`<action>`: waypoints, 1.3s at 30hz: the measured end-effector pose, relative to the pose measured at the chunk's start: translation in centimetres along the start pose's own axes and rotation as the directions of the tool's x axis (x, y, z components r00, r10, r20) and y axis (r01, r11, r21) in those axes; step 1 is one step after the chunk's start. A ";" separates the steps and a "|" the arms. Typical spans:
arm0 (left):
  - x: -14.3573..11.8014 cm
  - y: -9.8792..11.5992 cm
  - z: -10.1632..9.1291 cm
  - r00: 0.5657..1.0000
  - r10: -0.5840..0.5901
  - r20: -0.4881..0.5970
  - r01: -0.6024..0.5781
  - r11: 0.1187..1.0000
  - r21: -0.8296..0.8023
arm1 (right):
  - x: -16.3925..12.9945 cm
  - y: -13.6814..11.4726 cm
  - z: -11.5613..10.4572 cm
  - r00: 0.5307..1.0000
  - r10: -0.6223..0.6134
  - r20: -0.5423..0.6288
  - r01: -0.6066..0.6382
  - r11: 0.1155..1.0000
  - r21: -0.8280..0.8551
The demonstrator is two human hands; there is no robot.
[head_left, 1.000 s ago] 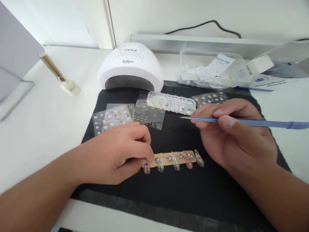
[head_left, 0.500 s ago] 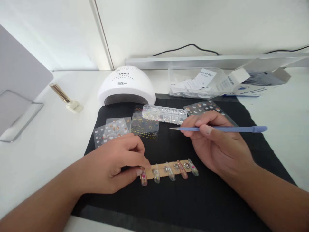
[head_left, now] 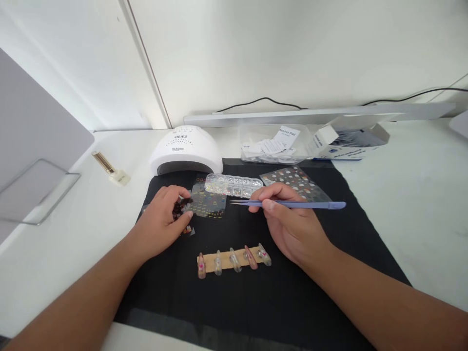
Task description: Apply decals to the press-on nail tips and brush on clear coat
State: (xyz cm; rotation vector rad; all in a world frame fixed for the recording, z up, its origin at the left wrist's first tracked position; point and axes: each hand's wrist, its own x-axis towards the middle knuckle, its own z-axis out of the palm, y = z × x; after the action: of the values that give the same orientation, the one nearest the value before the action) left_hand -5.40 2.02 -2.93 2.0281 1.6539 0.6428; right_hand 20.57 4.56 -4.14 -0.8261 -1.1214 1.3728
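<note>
My right hand [head_left: 288,222] grips blue tweezers [head_left: 292,204] that lie level, tips pointing left over the black mat [head_left: 300,292]. My left hand [head_left: 161,222] rests on the clear sticker sheets [head_left: 185,214] at the mat's left, fingers curled around the edge of one sheet. A tan strip with several decorated false nails [head_left: 234,258] lies on the mat in front of both hands, touched by neither. A clear compartment box of rhinestones [head_left: 234,185] sits just behind the tweezer tips, with another sticker sheet [head_left: 210,202] beside it.
A white dome nail lamp [head_left: 186,148] stands at the mat's back edge. More stickers [head_left: 296,183] lie at the right rear. Behind are a clear tub of alcohol pads [head_left: 274,144], an open box [head_left: 351,139], a gold-capped bottle [head_left: 109,168] and a grey stand [head_left: 32,161].
My left hand left the nail strip and moved back-left onto the sticker sheets. The right hand with the tweezers shifted left. The view has pulled back and tilted up.
</note>
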 end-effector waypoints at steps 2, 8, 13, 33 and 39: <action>0.0 0.5 0.3 1.000 -0.022 -0.008 0.022 0.999 0.034 | 0.0 0.1 0.0 1.000 -0.009 -0.011 0.009 1.000 -0.002; 0.6 2.8 0.6 0.995 -0.101 0.008 0.100 0.989 0.112 | -0.1 0.3 0.1 1.000 -0.022 0.008 0.022 1.000 0.013; 2.1 3.9 1.0 0.990 -0.142 0.012 0.140 0.987 0.075 | -0.2 0.3 0.1 0.999 -0.029 0.021 0.029 0.999 0.024; 1.4 2.5 1.6 0.994 -0.011 -0.111 -0.067 0.733 -0.677 | -2.5 -1.0 0.3 0.951 -0.200 0.237 0.190 0.980 0.066; 0.6 3.9 1.9 0.978 0.034 -0.207 -0.174 0.684 -0.709 | -3.1 -1.4 0.7 0.918 -0.281 0.280 0.294 0.956 -0.002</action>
State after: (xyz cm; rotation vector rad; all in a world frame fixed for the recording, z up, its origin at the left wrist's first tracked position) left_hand -1.06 1.82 -2.03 1.4916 1.0833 1.3152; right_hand 20.72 1.32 -2.93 -0.4815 -1.4336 1.2411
